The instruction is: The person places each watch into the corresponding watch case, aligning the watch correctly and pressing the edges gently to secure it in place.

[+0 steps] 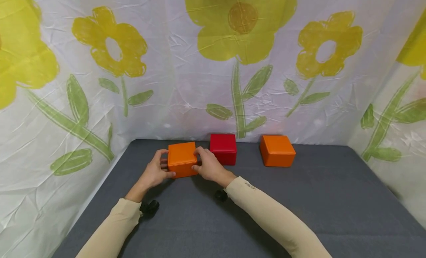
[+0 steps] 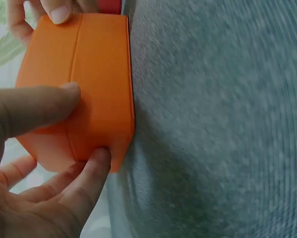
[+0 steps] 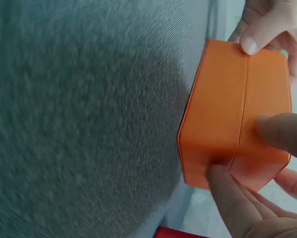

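Note:
At the back left of the table, an orange box (image 1: pixel 182 158) with a closed lid is held from both sides. My left hand (image 1: pixel 154 172) grips its left end, the thumb on the front face near the lid seam and fingers round the side. On the opposite end, my right hand (image 1: pixel 210 166) pinches the box between thumb and fingers. Both wrist views show the orange box (image 2: pixel 101 64) with its lower edge at the grey cloth; any slight gap cannot be told. Close behind the right hand stands a red box (image 1: pixel 223 149), upright and untouched.
A second orange box (image 1: pixel 277 151) stands at the back, right of the red one. Grey cloth covers the table (image 1: pixel 332 199). A flower-printed curtain (image 1: pixel 173 84) hangs behind the back edge and along both sides.

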A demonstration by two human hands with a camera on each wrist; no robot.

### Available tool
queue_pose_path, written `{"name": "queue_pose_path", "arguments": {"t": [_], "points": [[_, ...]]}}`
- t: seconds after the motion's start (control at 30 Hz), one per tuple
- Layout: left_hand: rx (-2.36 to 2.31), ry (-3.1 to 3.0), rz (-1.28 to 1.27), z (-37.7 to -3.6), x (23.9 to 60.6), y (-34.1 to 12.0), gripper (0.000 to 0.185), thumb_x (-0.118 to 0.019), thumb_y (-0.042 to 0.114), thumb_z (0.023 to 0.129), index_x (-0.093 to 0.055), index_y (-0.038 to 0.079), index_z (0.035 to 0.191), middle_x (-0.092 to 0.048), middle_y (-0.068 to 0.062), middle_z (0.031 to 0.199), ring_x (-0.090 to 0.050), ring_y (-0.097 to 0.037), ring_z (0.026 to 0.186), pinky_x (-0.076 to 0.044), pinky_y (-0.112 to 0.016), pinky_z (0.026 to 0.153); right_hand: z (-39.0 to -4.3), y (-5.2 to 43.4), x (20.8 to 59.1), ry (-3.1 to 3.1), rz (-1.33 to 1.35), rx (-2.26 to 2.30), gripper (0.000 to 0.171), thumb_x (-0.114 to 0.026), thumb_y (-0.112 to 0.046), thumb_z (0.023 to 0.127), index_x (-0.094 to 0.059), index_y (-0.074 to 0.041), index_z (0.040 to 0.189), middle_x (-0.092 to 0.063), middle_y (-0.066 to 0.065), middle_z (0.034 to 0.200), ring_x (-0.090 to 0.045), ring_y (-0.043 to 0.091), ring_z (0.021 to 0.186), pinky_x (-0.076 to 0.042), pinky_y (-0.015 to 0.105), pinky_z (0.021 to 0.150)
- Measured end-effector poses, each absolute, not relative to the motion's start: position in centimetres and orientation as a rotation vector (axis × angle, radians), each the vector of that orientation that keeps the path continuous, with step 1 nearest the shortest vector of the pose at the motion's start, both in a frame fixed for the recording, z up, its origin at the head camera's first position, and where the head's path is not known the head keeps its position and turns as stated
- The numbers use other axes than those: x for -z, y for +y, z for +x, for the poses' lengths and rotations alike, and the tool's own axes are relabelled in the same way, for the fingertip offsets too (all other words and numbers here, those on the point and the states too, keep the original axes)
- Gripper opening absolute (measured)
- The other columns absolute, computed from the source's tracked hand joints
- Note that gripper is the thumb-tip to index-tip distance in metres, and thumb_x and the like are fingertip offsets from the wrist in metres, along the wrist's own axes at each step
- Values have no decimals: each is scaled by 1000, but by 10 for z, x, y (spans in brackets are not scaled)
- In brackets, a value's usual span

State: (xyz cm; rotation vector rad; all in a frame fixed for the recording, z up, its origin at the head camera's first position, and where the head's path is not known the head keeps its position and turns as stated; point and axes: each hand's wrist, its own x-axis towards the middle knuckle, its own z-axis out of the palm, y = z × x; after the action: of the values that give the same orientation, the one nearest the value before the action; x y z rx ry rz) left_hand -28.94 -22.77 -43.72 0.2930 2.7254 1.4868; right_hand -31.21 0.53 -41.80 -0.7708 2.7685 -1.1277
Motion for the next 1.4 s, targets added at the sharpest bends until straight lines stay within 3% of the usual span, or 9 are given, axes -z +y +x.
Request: {"name": "queue_pose_path", "arguments": {"t": [0.27,0.43,0.77,1.4], "points": [[-1408,2810,242,-289,427,-223,79,-73,-2,80,-26,4,144,-48,-29,131,-55,-40,114,-53,-45,83,-313,4,420,2687,-589,1294,48,-70,-23,89,-46,-14,129,-63,9,117,-63,16,94,-55,28,74],[-1453,2761,272,-302,427,-228,78,-72,-5,80,-28,3,144,-48,-29,129,-55,-41,113,-54,-44,82,-317,-1,422,2705,-515,1316,52,-71,-26,88,-45,-17,132,-62,7,119,-62,15,96,-55,29,75],[-1506,2665,294,-331,428,-244,78,-73,-3,80,-29,7,144,-47,-28,133,-52,-41,118,-51,-48,87,-334,-14,427,2784,-421,1338,54,-74,-30,85,-48,-19,130,-64,5,107,-60,14,82,-53,27,66],[-1475,2674,298,-341,428,-249,79,-70,-3,83,-25,5,148,-45,-29,134,-52,-41,117,-50,-49,89,-336,-20,423,2745,-400,1366,55,-72,-27,86,-46,-17,134,-63,5,105,-59,14,76,-53,27,65]]}}
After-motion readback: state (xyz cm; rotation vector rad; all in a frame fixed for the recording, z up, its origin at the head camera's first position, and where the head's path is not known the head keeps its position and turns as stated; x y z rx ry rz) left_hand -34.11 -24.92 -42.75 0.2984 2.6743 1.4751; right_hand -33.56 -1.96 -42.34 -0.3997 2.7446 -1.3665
